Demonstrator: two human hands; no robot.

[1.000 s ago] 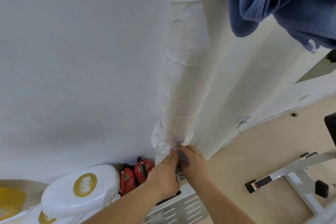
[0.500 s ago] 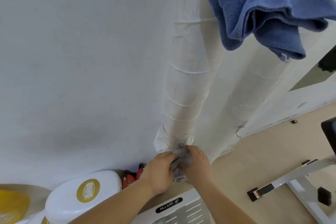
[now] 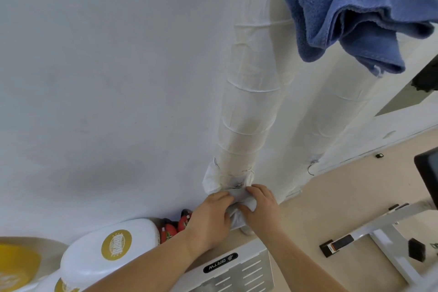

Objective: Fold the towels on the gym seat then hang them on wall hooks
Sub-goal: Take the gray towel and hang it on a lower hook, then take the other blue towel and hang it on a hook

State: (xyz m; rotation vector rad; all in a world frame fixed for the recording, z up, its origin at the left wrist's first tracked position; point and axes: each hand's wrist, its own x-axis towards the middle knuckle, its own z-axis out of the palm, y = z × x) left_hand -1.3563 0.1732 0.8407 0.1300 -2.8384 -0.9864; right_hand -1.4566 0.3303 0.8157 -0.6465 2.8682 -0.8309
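Observation:
A blue towel (image 3: 350,9) hangs bunched at the upper right against the white wall; its hook is hidden. Low in the middle, both hands grip a small light grey towel (image 3: 239,211) at the foot of a white wrapped pipe (image 3: 246,111). My left hand (image 3: 211,218) clutches its left side with curled fingers. My right hand (image 3: 259,208) pinches its upper right part. Most of the grey towel is covered by the hands.
A second wrapped pipe (image 3: 331,111) runs beside the first. White padded gear with gold logos (image 3: 106,249) and red items (image 3: 175,226) lie at the wall's base. A white machine cover (image 3: 232,270) sits below my arms. A white bench frame (image 3: 384,239) stands right.
The view tilted down a little, so the blue towel shows lower and fuller. Both hands closed tighter around the grey towel at the pipe's base and stayed in place.

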